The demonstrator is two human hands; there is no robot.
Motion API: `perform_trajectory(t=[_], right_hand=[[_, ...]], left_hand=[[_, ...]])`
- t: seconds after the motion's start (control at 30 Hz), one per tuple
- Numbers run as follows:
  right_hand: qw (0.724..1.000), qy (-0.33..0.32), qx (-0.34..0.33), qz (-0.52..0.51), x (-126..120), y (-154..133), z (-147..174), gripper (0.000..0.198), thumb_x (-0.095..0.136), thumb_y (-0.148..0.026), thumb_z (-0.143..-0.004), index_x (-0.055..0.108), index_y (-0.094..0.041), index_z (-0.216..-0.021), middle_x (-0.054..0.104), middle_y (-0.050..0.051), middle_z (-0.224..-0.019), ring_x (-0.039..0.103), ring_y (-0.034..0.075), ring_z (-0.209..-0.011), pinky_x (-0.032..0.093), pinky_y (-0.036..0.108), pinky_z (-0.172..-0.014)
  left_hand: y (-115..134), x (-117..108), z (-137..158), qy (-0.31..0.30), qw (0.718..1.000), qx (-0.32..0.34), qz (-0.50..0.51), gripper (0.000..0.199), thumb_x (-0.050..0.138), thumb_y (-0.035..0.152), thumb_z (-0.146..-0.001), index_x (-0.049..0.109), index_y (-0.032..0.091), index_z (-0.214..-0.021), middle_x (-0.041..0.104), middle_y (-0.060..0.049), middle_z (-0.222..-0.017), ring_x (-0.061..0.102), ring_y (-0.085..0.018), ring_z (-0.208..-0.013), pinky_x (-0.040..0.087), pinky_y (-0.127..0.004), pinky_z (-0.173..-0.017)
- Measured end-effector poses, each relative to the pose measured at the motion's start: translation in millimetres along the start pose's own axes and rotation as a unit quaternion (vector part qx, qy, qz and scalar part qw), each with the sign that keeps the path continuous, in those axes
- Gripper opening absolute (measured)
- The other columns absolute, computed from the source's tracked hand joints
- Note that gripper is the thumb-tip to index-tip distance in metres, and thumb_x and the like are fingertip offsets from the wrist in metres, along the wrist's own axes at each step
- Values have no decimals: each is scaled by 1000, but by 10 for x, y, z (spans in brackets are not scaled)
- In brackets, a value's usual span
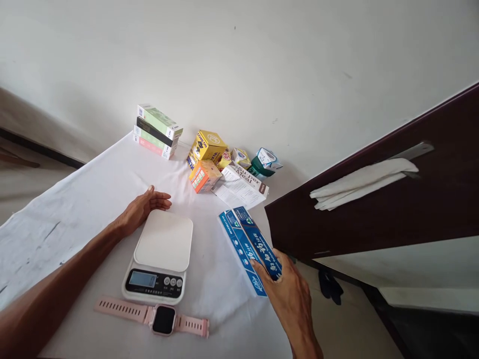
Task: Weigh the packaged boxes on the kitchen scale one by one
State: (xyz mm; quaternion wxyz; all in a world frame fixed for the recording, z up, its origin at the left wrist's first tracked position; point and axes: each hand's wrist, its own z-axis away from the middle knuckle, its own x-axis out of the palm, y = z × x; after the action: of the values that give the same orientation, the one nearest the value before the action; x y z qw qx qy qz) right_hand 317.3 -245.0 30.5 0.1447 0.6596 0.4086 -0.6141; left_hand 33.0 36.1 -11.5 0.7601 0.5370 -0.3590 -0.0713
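Note:
My right hand [288, 289] is closed around one blue toothpaste box [258, 239], thumb on its near left edge and fingers at its right side. Close against it on the left lies a second blue toothpaste box [239, 254]. Beside the upper left corner of a white digital kitchen scale [163, 242] rests my left hand [144, 209], fingers stretched out and nothing in it. The scale's platform bears nothing. In front of the scale a pink-strapped smartwatch [163, 319] lies flat, its screen dark.
Along the wall stand a stack of slim boxes [157, 130], a yellow box [207, 145], an orange box [204, 175], a Super Meal box [247, 182] and a green-and-white package [265, 162]. A white cloth [86, 199] covers the table. At right, white fabric [362, 182] hangs from a dark door's handle.

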Motion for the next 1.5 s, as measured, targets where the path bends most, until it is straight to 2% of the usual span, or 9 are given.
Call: perform_trajectory(t=[0.13, 0.23, 0.4, 0.5, 0.67, 0.87, 1.13, 1.33, 1.5], right_hand=[[998, 39, -35, -30, -101, -192, 104, 72, 58, -76, -84, 63, -17, -125, 73, 16, -113, 71, 35, -96, 58, 45, -72], [990, 34, -116, -67, -125, -451, 162, 61, 64, -68, -86, 64, -20, -124, 73, 13, -112, 72, 32, -94, 59, 41, -74], [951, -29, -286, -112, 106, -993, 202, 49, 66, -55, -92, 60, -22, -127, 72, 10, -113, 71, 28, -102, 60, 39, -82], [934, -63, -330, -124, 285, -1210, 216, 47, 65, -51, -94, 57, -21, -129, 71, 10, -113, 71, 27, -103, 60, 40, -84], [924, -71, -355, -118, 425, -1276, 224, 48, 64, -51, -95, 55, -20, -131, 70, 12, -113, 70, 29, -103, 60, 45, -85], [930, -81, -345, -100, 367, -1162, 196, 72, 66, -62, -90, 48, -19, -145, 67, 15, -127, 65, 33, -118, 56, 51, -96], [939, -86, -286, -168, 359, -1185, 229, 48, 65, -53, -94, 60, -22, -130, 72, 10, -120, 70, 27, -107, 58, 39, -87], [939, -13, -246, -241, 378, -1811, -293, 55, 71, -59, -84, 65, -21, -124, 72, 11, -117, 68, 30, -106, 55, 44, -91], [912, -48, -309, -267, 954, -2686, -985, 49, 71, -47, -82, 62, -19, -121, 70, 13, -122, 65, 29, -112, 52, 44, -97]], left_hand=[[-19, -17, -10, -6, 1000, -4, 26, 60, 68, 71, -85, 78, 14, -101, 76, -12, -96, 66, -27, -92, 49, -38, -89], [-35, -40, -38, -13, 998, -9, 54, 61, 65, 71, -87, 78, 13, -98, 76, -12, -95, 67, -25, -92, 48, -36, -91], [-40, -127, -84, -24, 995, -15, 93, 66, 56, 74, -92, 78, 12, -98, 76, -13, -95, 68, -25, -92, 49, -33, -89], [-19, -194, -97, -30, 993, -17, 116, 69, 54, 76, -91, 78, 12, -101, 76, -14, -99, 68, -26, -96, 50, -32, -88], [0, -262, -138, -20, 991, -28, 129, 71, 53, 77, -90, 77, 12, -101, 77, -15, -102, 68, -27, -97, 50, -34, -89], [-32, -269, -158, -31, 993, -21, 112, 72, 54, 79, -88, 77, 12, -103, 77, -15, -106, 68, -30, -103, 48, -37, -94], [-115, -239, -147, -16, 997, 2, 76, 71, 57, 81, -84, 75, 13, -98, 76, -14, -97, 69, -28, -95, 51, -37, -89], [-197, -139, -114, -18, 996, 80, -45, 64, 67, 77, -79, 73, 15, -89, 75, -11, -93, 68, -26, -92, 50, -38, -91], [-138, -117, -50, -48, 985, 106, -128, 60, 67, 74, -82, 75, 15, -89, 75, -10, -91, 68, -25, -91, 49, -38, -94]])
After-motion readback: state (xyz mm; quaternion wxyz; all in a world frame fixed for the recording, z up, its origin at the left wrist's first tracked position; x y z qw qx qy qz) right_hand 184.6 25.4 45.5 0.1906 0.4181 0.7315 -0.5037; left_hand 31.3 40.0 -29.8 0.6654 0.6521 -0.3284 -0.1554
